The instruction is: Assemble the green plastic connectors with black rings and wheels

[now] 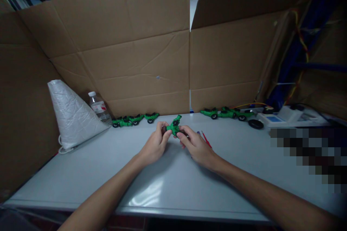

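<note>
A small green toy vehicle [175, 126] with black parts is held up over the middle of the table, between both hands. My left hand [155, 142] pinches its left side between thumb and fingers. On the other side, my right hand [196, 144] grips its lower right part, with the thumb on top. The fingers cover some of the toy's black parts. Just beyond my right hand, a red pointed tool [206, 139] lies on the table.
Similar green toys stand at the back left [135, 119] and back right [227, 113] of the white table [89, 177]. A silvery bag [73, 115] and a bottle [99, 107] are left; a black disc [255, 124] and white device [276, 118] are right. Cardboard walls surround it.
</note>
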Available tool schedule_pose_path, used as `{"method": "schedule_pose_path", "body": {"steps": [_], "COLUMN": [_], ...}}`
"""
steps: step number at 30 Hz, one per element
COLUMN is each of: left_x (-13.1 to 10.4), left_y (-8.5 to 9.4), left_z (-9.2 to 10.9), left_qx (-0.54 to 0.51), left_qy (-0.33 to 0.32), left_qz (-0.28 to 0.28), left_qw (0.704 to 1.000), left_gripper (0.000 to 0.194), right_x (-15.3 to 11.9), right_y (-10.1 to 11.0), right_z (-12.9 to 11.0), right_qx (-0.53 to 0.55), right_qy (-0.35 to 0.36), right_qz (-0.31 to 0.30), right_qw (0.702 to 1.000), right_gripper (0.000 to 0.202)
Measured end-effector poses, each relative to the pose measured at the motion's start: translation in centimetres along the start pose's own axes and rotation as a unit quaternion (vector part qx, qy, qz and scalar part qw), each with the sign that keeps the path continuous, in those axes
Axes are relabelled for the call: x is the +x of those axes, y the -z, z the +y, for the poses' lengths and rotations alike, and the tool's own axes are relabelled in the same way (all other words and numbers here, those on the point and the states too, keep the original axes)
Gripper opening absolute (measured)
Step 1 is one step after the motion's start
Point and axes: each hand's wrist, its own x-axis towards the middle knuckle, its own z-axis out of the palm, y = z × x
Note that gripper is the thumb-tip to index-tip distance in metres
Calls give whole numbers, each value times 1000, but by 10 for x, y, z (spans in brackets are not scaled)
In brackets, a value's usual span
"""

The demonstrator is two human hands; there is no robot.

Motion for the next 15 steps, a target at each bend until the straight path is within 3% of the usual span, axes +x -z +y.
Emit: {"method": "schedule_pose_path", "body": {"steps": [10,15], "left_x": [0,1], "left_y": [-2,-6], "left_z": [-4,-11], "left_qx": [-7,-91], "left_qy": [20,39], "left_qz": [-9,-11], "left_qw": [1000,995], "left_gripper": [31,37], "right_x": [-2,-3], "right_y": [2,3], "right_z": [-7,-9], "right_qx": [-28,-49], "right_qy": [33,47], "right_qz": [-1,6], "right_qw": [999,998], "right_gripper": [27,24]}}
